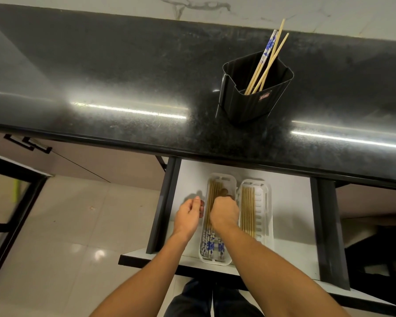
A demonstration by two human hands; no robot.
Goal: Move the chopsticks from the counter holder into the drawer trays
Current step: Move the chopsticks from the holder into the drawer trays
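A black holder stands on the dark counter with a few chopsticks leaning in it, some plain wood, some blue-patterned. Below, the open drawer holds two white trays. The left tray carries several chopsticks with blue-patterned ends. The right tray carries several plain wooden chopsticks. My right hand is curled over the left tray, fingers down among its chopsticks. My left hand rests beside that tray's left wall, fingers loosely curled, nothing seen in it.
The black granite counter overhangs the back of the drawer. Black drawer sides flank the white drawer floor. A tiled floor and a dark metal frame lie to the left. My legs show below the drawer front.
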